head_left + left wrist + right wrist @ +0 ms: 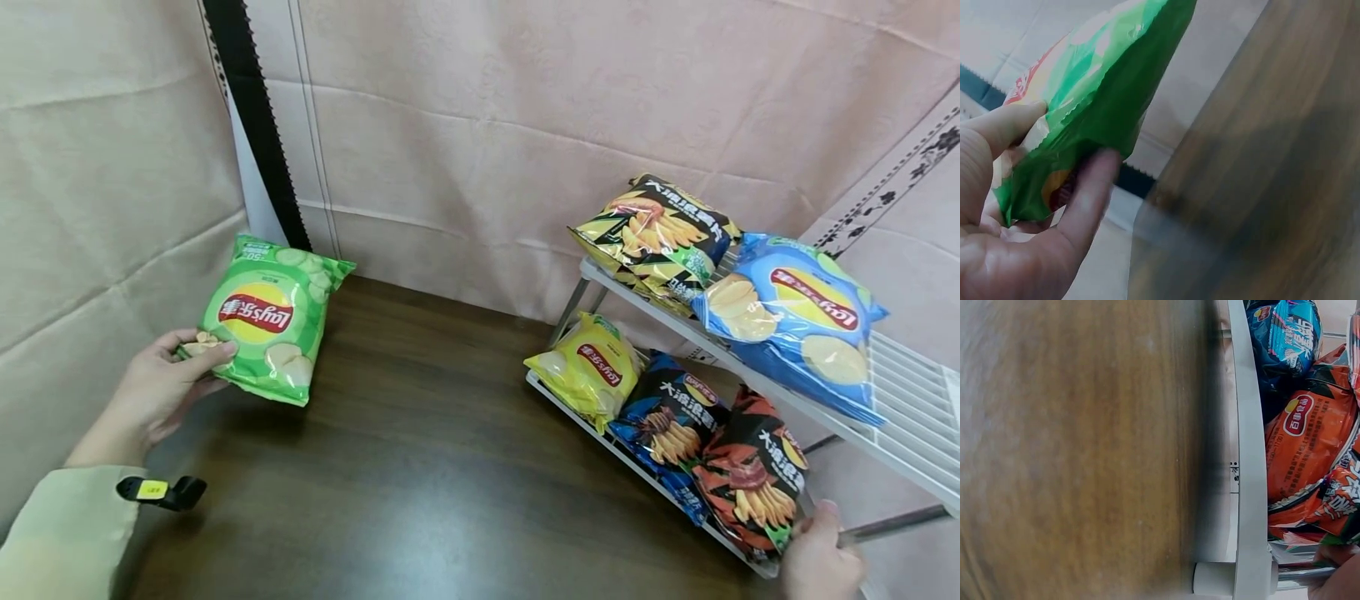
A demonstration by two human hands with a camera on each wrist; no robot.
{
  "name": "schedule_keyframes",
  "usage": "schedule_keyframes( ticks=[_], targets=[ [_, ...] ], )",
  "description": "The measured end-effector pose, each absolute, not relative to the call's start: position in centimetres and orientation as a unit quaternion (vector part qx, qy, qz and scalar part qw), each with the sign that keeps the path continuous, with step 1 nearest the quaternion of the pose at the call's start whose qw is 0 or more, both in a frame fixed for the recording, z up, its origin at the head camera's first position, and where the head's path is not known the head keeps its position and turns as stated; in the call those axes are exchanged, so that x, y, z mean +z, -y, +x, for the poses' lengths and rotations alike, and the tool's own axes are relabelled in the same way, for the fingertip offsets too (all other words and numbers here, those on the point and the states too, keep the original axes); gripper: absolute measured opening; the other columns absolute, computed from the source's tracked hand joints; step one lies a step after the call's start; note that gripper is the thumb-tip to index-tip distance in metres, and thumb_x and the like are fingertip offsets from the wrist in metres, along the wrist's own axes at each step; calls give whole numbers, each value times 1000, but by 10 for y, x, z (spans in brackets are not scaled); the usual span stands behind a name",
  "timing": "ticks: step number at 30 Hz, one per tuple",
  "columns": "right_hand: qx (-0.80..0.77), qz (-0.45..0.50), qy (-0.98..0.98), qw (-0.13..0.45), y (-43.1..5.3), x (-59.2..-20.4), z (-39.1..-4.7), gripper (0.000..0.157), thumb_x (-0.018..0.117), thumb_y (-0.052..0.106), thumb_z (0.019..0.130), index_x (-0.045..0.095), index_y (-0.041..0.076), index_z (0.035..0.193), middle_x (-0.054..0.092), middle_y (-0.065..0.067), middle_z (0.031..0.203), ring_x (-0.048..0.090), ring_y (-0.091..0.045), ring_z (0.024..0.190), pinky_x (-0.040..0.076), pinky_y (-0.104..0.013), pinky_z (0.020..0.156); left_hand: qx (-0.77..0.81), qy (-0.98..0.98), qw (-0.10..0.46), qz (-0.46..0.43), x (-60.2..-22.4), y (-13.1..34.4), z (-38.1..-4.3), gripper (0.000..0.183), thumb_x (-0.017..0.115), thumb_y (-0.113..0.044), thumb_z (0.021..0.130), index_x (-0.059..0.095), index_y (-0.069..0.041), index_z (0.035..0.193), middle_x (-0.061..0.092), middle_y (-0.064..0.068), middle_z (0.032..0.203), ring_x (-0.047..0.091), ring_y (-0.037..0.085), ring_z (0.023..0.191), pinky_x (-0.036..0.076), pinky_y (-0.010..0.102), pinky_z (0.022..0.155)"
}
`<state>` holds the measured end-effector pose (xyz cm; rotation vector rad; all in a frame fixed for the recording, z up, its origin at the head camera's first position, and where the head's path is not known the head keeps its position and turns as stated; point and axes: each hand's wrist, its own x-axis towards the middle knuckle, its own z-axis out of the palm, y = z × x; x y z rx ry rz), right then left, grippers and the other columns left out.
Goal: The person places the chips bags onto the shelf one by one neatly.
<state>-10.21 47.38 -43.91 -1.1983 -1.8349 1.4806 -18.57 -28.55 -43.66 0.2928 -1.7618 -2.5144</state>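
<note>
My left hand (168, 379) pinches the lower left corner of a green Lay's chip bag (251, 354), thumb on the printed front and fingers behind. The bag hangs above the brown table, its print upside down in the head view. In the left wrist view the green bag (1110, 112) shows edge-on between thumb and fingers. At the lower right, my right hand (825, 554) grips the metal post (892, 523) of a white two-tier rack, beside the red-and-black chip bag (753, 483). Its fingers are partly hidden; the right wrist view shows them around the post (1304, 574).
On the rack's upper shelf (911, 387) lie a black-and-yellow chip bag (660, 237) and a blue one (798, 312). Its lower tier holds a yellow bag (588, 367) and a dark blue bag (671, 417). Cloth curtains (480, 142) hang behind the brown table (420, 450).
</note>
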Motion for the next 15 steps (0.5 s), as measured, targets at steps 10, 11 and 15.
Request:
schedule_keyframes(
  ticks=[10, 11, 15],
  targets=[
    [551, -429, 671, 250, -476, -440, -103, 58, 46, 57, 95, 54, 19, 52, 44, 8, 46, 38, -11, 41, 28, -29, 43, -737, 664, -48, 116, -451, 269, -192, 46, 73, -25, 88, 41, -11, 119, 44, 8, 115, 65, 10, 86, 56, 34, 77],
    [551, -429, 670, 250, -476, -440, -103, 59, 46, 57, 96, 54, 18, 52, 44, 8, 46, 38, -11, 41, 28, -29, 42, -724, 677, -57, 117, -454, 270, -192, 47, 73, -27, 88, 41, -12, 119, 45, 7, 115, 66, 10, 87, 56, 35, 78],
    [554, -428, 668, 251, -477, -441, -103, 59, 46, 56, 96, 54, 18, 52, 44, 8, 46, 38, -11, 41, 28, -29, 42, -682, 718, -78, 118, -462, 274, -193, 63, 72, -34, 88, 35, -6, 131, 49, 8, 116, 67, 12, 91, 54, 39, 82]
  ],
)
